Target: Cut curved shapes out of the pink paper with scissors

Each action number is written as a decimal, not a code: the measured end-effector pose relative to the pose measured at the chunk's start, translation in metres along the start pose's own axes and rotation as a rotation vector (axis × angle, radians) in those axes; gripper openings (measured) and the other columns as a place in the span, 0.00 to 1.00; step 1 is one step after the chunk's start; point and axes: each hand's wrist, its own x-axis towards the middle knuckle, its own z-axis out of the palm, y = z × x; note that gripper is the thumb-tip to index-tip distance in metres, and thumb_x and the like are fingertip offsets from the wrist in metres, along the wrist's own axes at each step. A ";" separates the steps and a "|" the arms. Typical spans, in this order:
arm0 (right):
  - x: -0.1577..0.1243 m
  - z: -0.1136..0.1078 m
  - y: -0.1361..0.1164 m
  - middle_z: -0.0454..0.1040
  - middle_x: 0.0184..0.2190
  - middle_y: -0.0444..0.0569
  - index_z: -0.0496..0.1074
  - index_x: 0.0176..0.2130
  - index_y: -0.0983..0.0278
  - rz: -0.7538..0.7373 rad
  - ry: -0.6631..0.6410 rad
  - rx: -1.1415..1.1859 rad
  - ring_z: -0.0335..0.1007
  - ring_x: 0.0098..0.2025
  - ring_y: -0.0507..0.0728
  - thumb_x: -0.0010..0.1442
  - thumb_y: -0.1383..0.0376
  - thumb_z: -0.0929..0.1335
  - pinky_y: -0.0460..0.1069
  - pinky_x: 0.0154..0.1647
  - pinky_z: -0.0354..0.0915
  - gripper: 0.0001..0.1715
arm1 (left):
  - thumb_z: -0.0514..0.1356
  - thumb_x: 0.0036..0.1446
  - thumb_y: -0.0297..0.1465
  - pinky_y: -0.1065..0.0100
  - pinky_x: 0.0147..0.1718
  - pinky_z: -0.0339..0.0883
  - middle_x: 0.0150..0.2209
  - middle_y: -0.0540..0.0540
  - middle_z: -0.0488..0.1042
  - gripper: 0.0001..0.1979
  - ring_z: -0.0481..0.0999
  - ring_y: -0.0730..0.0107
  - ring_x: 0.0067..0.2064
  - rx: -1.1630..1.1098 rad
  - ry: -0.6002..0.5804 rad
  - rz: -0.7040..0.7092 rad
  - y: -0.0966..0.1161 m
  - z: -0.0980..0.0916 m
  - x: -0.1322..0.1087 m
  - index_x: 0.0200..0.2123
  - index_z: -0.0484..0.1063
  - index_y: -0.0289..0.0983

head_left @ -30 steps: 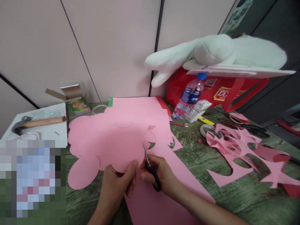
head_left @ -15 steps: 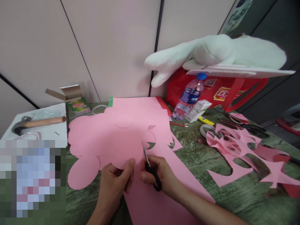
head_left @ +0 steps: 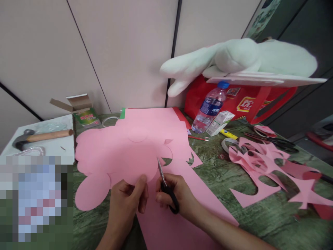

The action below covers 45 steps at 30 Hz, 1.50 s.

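Observation:
Pinched between the thumb and fingers of my left hand (head_left: 128, 198) is the lower edge of a pink paper sheet (head_left: 140, 161). My right hand (head_left: 175, 191) grips black-handled scissors (head_left: 168, 194), their blades pointing up and away at the sheet's right side. Just right of the blade tips, a curved cut opening shows the table through the paper, with a drawn circle outline above it. Several rounded pink paper pieces (head_left: 92, 191) lie to the left, partly overlapping. A long pink sheet (head_left: 179, 222) stretches under both hands toward me.
Pink paper scraps (head_left: 270, 163) and a tape roll (head_left: 231, 146) lie on the right of the green table (head_left: 210, 180). Behind stand a water bottle (head_left: 209, 107), a small carton (head_left: 220, 123) and a red bag (head_left: 241, 104). A hammer (head_left: 44, 135) rests on a white board at left.
My left hand has shifted slightly left with the paper's edge. The scissors have tilted a little, their tips moving slightly left.

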 end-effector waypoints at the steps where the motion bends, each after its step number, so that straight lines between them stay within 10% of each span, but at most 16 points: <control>1: 0.000 0.001 0.002 0.64 0.15 0.39 0.65 0.25 0.65 -0.003 -0.003 0.006 0.57 0.16 0.48 0.41 0.54 0.76 0.43 0.16 0.52 0.23 | 0.58 0.53 0.40 0.74 0.14 0.50 0.07 0.56 0.60 0.22 0.58 0.79 0.10 -0.005 0.013 0.004 0.001 0.001 0.000 0.10 0.64 0.37; 18: 0.002 0.001 0.001 0.59 0.19 0.38 0.65 0.29 0.64 -0.135 -0.017 -0.029 0.51 0.22 0.48 0.38 0.43 0.75 0.44 0.21 0.49 0.32 | 0.60 0.47 0.42 0.73 0.11 0.50 0.05 0.54 0.56 0.25 0.55 0.79 0.09 0.196 0.068 -0.054 0.008 0.004 -0.007 0.06 0.60 0.39; 45: 0.001 0.001 0.000 0.60 0.16 0.36 0.64 0.27 0.63 -0.072 0.002 -0.006 0.53 0.18 0.47 0.39 0.52 0.76 0.43 0.18 0.50 0.25 | 0.59 0.49 0.43 0.72 0.13 0.52 0.05 0.54 0.56 0.27 0.56 0.77 0.10 0.247 0.063 -0.006 0.007 0.000 -0.004 0.05 0.57 0.40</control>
